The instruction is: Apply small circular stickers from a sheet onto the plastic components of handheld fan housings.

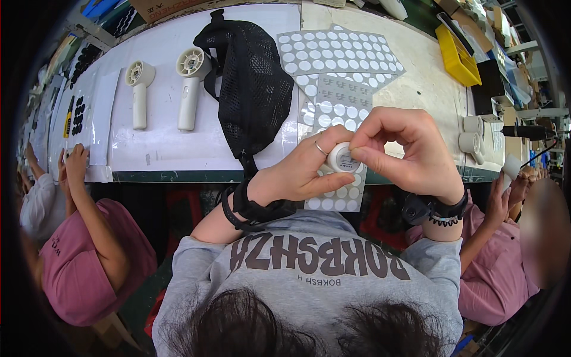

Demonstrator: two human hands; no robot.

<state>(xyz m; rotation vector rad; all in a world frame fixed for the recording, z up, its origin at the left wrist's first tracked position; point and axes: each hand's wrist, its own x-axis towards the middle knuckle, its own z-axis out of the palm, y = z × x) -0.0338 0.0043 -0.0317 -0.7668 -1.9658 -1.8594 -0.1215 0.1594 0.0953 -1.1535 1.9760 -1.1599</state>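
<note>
My left hand [309, 168] is closed around a white round piece [343, 159]. Its flat face is turned up and bears small grey print; whatever part of it lies below is hidden in the palm. My right hand [404, 152] pinches thumb and forefinger together at the right rim of that face, and what sits between the fingertips is too small to make out. Under and beyond both hands lie overlapping sheets of round white stickers [333, 53], one of which hangs over the table's front edge.
Two white handheld fans [190, 89] [139, 98] lie on the left of the table [160, 152]. A black mesh bag [253, 83] is beside them. At the right are a yellow bin [457, 56] and white fan heads [470, 143]. Co-workers sit on both sides.
</note>
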